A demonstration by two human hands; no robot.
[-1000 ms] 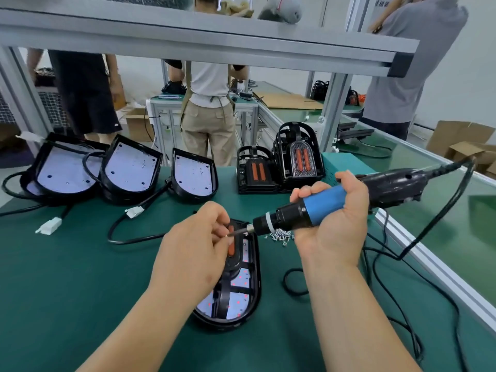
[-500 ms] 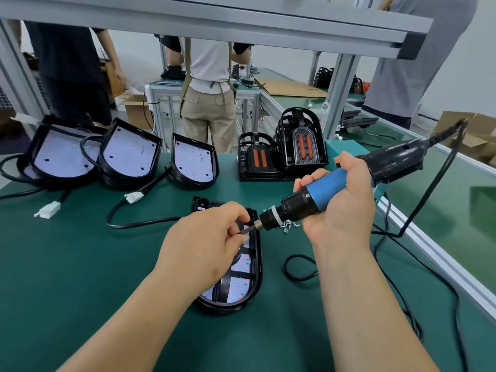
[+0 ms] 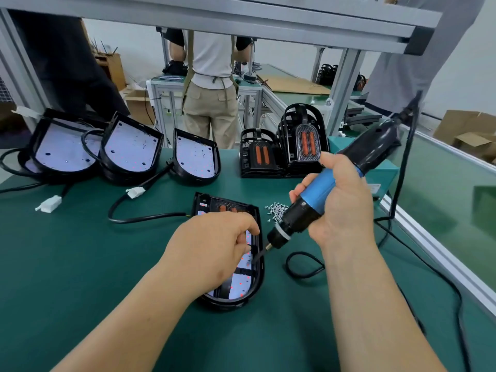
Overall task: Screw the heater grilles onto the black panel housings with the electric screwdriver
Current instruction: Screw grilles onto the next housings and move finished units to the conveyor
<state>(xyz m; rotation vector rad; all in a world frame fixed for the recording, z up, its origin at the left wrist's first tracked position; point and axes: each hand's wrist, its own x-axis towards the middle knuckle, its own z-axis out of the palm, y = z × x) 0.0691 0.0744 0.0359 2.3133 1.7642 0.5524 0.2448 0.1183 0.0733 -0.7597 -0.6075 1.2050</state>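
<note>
One view only, head camera. The step in hand is judged to be a screw being started at the grille's right edge.

The blue-and-black electric screwdriver point(image 3: 316, 197) is wrapped by the right hand point(image 3: 341, 208), with all fingers curled round the blue sleeve. Its bit is slanted down towards the left fingertips. For a clean drive, the tool should be stood upright over the hole before power is applied, and the fingertips kept clear of the bit.

The left hand point(image 3: 212, 253) is laid over the black D-shaped plastic panel housing point(image 3: 257, 277), fingers curled, thumb and forefinger closed by the bit tip. Whether a screw is pinched cannot be told.

The housing lies flat under that hand on the green mat point(image 3: 80, 264), its white speckled inner plate showing. The black heater grille with orange elements point(image 3: 228, 208) is seated inside it, just beyond the left knuckles. A small heap of silver screws point(image 3: 275, 209) is noted beside the right fingertips.
</note>
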